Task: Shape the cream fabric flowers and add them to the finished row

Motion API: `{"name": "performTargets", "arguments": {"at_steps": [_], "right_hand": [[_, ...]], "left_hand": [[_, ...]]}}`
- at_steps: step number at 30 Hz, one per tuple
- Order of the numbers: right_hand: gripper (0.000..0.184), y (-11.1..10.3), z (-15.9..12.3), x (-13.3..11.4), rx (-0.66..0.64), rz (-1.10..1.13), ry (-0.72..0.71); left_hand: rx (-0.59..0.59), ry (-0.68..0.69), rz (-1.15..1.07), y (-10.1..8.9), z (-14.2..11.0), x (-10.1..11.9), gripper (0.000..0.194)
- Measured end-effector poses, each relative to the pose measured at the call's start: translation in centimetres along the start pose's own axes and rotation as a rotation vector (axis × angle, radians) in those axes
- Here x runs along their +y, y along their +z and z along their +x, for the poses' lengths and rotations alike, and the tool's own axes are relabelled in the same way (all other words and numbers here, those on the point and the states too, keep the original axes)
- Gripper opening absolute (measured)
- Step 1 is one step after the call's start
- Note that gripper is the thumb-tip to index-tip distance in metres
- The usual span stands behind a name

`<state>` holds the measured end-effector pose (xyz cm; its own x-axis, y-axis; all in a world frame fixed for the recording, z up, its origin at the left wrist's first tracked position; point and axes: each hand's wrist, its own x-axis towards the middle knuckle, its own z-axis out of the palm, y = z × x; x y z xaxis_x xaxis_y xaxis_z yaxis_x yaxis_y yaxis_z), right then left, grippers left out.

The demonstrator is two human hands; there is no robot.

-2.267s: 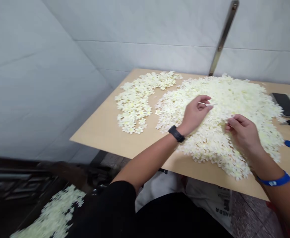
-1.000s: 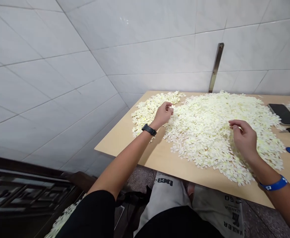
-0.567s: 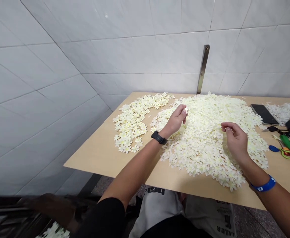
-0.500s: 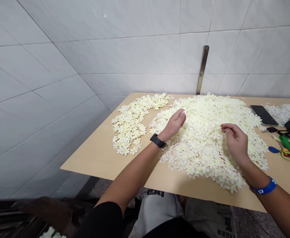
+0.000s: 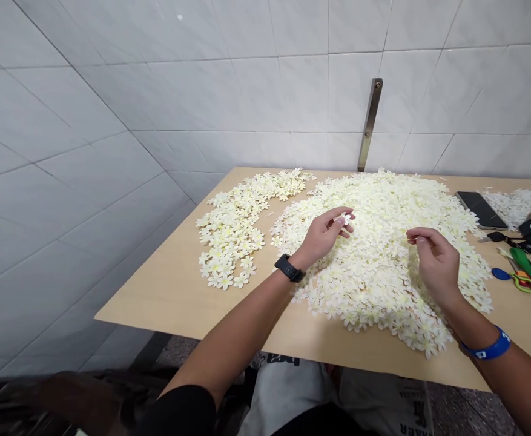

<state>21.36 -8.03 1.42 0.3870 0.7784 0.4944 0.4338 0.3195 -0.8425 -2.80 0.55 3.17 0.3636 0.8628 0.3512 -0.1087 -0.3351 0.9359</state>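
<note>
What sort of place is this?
Perhaps a small workroom, or a work corner at home; I can't tell which. Pale tiled walls meet in a corner beside a plain tabletop, where heaps of pale flowers lie, with a phone close by.

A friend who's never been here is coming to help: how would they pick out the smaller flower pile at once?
Start with the tan tabletop by the tiled wall. Near its left edge, left of the left hand, lies the smaller flower pile. It bends in a curved band with a largely bare strip beside it, unlike the broad heap beneath both hands.
</note>
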Motion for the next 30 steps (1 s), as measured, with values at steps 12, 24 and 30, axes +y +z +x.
{"name": "performTargets", "arguments": {"at_steps": [12,24,30], "right_hand": [[0.020,-0.4,1.0,0.8,0.008,-0.074,-0.144],[0.044,1.3,0.3,2.2,-0.469,-0.550,-0.485],[0.015,0.8,0.8,2.0,-0.316,-0.413,-0.510]], "left_hand": [[0.230,0.042,0.017,-0.8,0.5,0.5,0.014],[0.404,0.112,0.211,-1.5,1.0,-0.4,0.020],[0.381,0.006,0.175,-1.8,1.6,-1.5,0.026]]}}
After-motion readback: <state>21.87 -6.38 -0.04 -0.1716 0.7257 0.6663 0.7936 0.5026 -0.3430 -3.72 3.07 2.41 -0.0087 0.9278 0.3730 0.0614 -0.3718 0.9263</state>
